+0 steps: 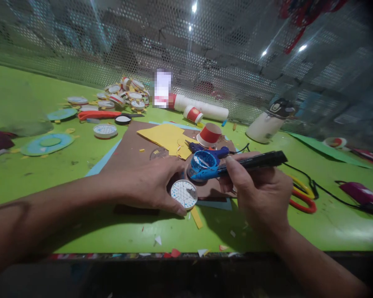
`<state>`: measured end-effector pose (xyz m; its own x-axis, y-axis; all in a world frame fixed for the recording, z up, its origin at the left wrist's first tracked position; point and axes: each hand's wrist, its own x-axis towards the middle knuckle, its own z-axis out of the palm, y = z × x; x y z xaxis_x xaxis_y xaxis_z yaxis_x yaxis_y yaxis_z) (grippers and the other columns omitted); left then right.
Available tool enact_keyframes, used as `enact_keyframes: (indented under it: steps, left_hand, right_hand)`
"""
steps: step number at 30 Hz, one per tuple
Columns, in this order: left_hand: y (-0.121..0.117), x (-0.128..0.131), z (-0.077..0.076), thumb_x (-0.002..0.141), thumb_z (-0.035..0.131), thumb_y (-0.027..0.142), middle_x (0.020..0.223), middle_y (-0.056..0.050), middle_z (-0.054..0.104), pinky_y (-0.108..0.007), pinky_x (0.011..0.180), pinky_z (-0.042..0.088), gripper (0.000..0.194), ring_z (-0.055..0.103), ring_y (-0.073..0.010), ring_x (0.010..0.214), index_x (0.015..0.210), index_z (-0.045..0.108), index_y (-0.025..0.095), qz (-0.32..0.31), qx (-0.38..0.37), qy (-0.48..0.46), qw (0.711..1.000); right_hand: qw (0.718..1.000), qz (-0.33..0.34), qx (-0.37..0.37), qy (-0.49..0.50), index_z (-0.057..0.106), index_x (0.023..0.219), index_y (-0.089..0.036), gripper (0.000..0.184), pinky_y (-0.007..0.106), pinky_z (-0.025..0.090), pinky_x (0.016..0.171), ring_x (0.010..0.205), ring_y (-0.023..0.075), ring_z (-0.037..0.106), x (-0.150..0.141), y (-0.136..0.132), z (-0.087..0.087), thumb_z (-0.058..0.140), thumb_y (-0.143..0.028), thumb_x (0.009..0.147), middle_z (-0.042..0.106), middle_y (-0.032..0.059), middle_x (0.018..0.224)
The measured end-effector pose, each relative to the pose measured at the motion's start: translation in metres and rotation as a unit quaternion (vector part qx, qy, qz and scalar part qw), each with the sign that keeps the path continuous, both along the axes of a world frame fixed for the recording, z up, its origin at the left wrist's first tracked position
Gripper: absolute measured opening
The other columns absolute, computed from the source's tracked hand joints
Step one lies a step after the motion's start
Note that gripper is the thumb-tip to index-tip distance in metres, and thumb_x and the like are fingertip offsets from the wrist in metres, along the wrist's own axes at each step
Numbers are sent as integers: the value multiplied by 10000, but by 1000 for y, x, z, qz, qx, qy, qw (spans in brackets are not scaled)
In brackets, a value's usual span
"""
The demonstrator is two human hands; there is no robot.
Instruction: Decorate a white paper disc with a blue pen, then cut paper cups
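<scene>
The left hand point(155, 184) holds a dotted disc point(184, 194) while the right hand point(262, 188) grips a black marker point(255, 160).

head camera | worn height | faces forward, down | near green tabletop point(93, 238)

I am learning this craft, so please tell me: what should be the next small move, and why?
Probably lower the blue-tipped black tool to the blue-dotted white disc: the right hand holds it near the blue paint jar, and the left hand holds the disc.
</scene>
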<state>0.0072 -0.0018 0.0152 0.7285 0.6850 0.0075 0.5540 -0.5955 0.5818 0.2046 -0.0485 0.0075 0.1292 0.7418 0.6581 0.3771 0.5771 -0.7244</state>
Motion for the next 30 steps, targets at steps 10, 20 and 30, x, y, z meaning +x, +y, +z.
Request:
enact_keyframes:
  steps: [10, 20, 30]
  left_hand:
    - [-2, -6, 6, 694, 717, 470, 1162, -52, 587, -378, 876, 419, 575, 536, -280, 1046, 1212, 561, 276, -9, 1, 46, 999]
    - [0, -6, 2, 712, 701, 480, 1120, -33, 564, -379, 843, 435, 449, 539, -268, 1007, 1121, 634, 307, 2, 7, 50, 999]
    - [0, -6, -2, 703, 725, 473, 1116, -21, 551, -368, 852, 428, 457, 523, -255, 1024, 1109, 610, 298, 8, -5, 37, 999]
  right_hand:
    - [986, 41, 21, 159, 674, 775, -194, 91, 248, 437, 387, 384, 107, 517, 13, 16, 6, 712, -247, 839, 601, -59, 496]
    - [994, -13, -44, 97, 672, 766, -189, 137, 231, 416, 393, 385, 89, 480, 18, 24, 10, 695, -305, 836, 553, -68, 469]
    - [989, 21, -139, -45, 700, 916, -175, 176, 277, 504, 596, 710, 164, 643, 17, 34, -5, 699, -317, 812, 714, 42, 819]
